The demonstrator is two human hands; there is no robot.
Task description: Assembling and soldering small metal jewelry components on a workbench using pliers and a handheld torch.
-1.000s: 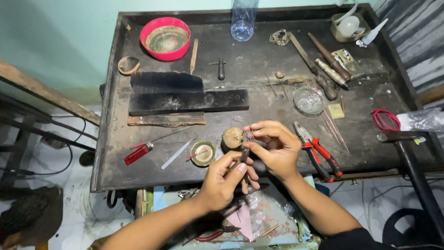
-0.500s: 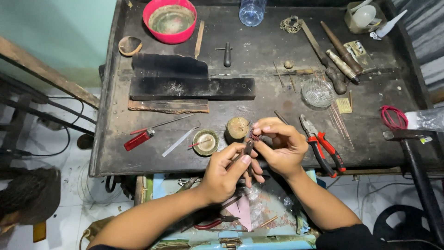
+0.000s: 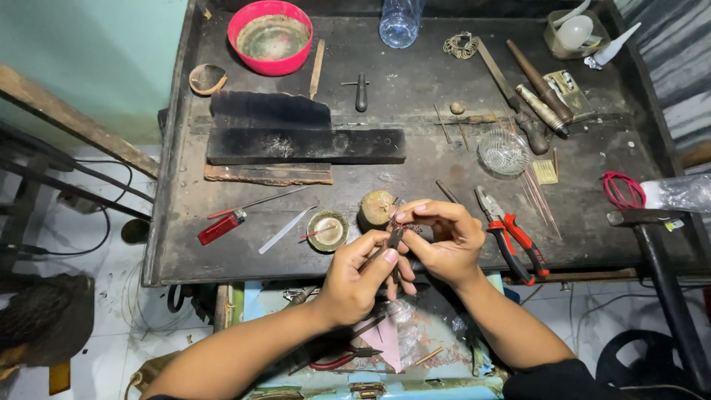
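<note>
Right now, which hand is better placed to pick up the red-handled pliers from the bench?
The right hand. The red-handled pliers lie just beside it, whereas the left hand sits farther away and grips a small dark tool.

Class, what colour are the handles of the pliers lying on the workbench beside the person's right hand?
Red and black, on the pliers beside the right hand; the head view shows them best.

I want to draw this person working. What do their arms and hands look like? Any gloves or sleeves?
No gloves: the left hand and right hand are bare, with no rings or watch showing. Both forearms are uncovered. A dark sleeve shows only at the right arm's upper end.
</note>
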